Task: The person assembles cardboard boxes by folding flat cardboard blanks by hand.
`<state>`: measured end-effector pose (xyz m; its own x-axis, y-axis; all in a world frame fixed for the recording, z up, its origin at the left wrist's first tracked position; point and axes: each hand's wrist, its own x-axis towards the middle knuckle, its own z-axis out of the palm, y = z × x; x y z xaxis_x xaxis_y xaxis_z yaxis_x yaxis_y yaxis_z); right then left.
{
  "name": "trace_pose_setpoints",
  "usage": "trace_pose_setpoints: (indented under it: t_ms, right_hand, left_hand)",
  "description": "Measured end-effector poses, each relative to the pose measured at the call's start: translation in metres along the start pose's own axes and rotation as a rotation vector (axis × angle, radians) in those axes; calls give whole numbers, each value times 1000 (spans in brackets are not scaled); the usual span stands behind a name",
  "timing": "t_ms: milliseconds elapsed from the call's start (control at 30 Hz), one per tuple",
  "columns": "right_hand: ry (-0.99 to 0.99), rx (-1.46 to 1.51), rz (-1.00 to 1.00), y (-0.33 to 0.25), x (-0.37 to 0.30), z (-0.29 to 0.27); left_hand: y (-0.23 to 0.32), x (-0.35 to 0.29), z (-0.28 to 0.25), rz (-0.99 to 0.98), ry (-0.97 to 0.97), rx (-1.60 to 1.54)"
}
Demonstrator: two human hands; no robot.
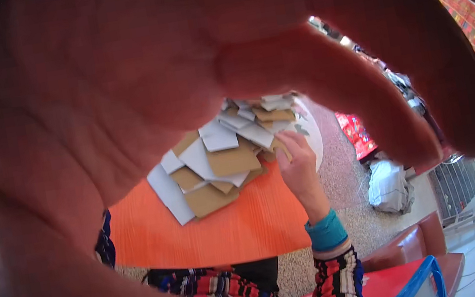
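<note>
- Left hand (135, 90): raised very close to the camera, palm facing it, fingers spread and curved; it fills most of the view and holds nothing visible.
- Right hand (297, 164): reaches forward below the left hand's fingers; its fingertips (283, 141) rest on the near edge of the card pile. Whether they pinch a piece cannot be told.
- Pile of flat card pieces (221, 163): brown and pale grey-white squares, overlapping loosely, directly under and left of the right hand.
- Orange table top (213, 227): carries the pile, nearer than the right hand's wrist.
- Teal cuff (327, 232) and striped sleeve (333, 282): cover the right forearm.
- White sack (387, 185): on the speckled floor, right of the right hand.
- Red seat with blue handle (407, 280): low right, beside the striped sleeve.
</note>
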<state>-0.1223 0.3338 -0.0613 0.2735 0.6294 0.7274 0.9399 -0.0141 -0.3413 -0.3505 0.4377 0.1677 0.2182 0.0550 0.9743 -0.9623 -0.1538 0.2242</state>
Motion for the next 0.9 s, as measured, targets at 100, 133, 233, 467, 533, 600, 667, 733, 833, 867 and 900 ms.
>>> trace_pose_setpoints:
  t_ms: [100,133,233,467,533,600,667,733,833,867,900]
  right_hand:
    - [21,-10,-7,2,-1,-4]
    - [9,-13,-8,0,-5,-7]
    - [-30,-1,25,-9,-17,-1]
    - [-44,32,2,-1,3,-4]
    - [-35,26,21,5,6,-5]
    - [-39,36,45,5,2,0]
    - [-35,41,43,4,2,3]
    - [-20,36,25,7,11,4]
    - [-34,28,58,21,31,6]
    - [35,23,36,26,50,5]
    - [114,-1,24,28,63,-1]
  left_hand:
    - [-33,-41,-34,21,-31,-56]
    - [-33,-38,-34,30,-36,-67]
    - [-30,-34,-40,16,-51,-107]
    - [-30,-49,-34,-67,0,-225]
    - [-30,-50,-36,-73,8,-249]
    - [-29,-55,-39,-107,21,-273]
    - [-26,-59,-41,-139,31,-295]
    - [-23,-60,-45,-152,30,-318]
    - [-19,-59,-47,-177,34,-341]
    - [-16,-61,-45,-192,43,-350]
    - [-14,-60,-42,-208,44,-380]
